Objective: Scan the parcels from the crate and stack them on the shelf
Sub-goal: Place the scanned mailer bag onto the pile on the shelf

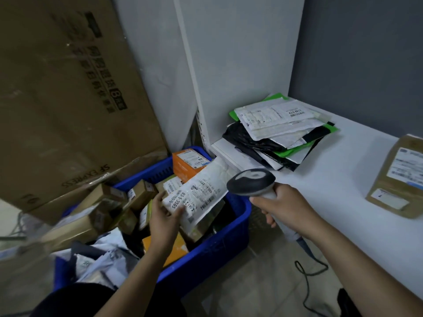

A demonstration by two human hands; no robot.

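Note:
My left hand (164,221) grips the near end of a white mailer parcel (201,191) with printed labels, held tilted above the blue crate (219,243). My right hand (283,208) holds a grey handheld scanner (250,183) by its handle, its head just right of the parcel. The crate holds several brown boxes, an orange box (188,163) and soft mailers. On the white shelf (332,179) lies a stack of flat parcels (279,131) in white, black and green.
A big brown cardboard carton (68,99) leans over the crate at left. A brown padded envelope (398,177) lies on the shelf at right. The scanner's cable (309,271) trails to the tiled floor. A white upright panel (240,65) stands behind the stack.

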